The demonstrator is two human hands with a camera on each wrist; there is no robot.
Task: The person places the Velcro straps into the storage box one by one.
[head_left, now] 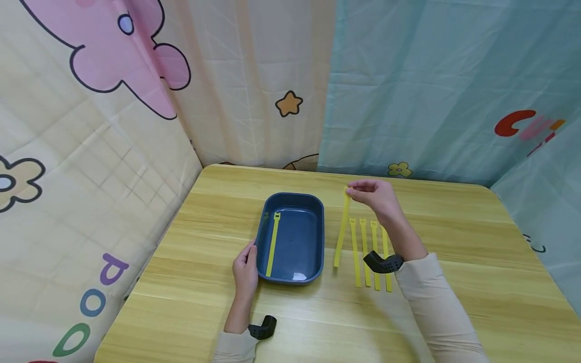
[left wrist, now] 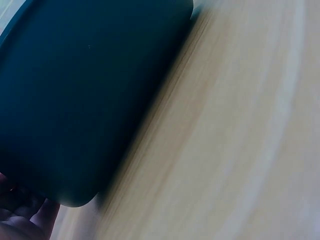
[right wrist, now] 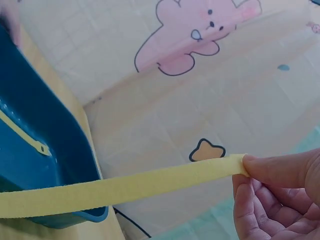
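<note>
My right hand (head_left: 379, 199) pinches one end of a yellow hook-and-loop cable tie (head_left: 342, 229) between thumb and fingers. The strap hangs from that grip in the head view and stretches leftward across the right wrist view, overlapping the tray's edge there. A blue rectangular tray (head_left: 301, 242) stands on the table. My left hand (head_left: 245, 268) holds its near left side, thumb along the outer wall by the rim. Another yellow tie (head_left: 273, 247) lies lengthwise inside the tray, toward its left wall, slotted head at the far end.
Several more yellow ties (head_left: 356, 254) lie in a row right of the tray, partly hidden by the right wrist and its black wrist camera (head_left: 383, 263). The wooden table (head_left: 204, 227) meets printed curtains (head_left: 254, 101) at the back and sides.
</note>
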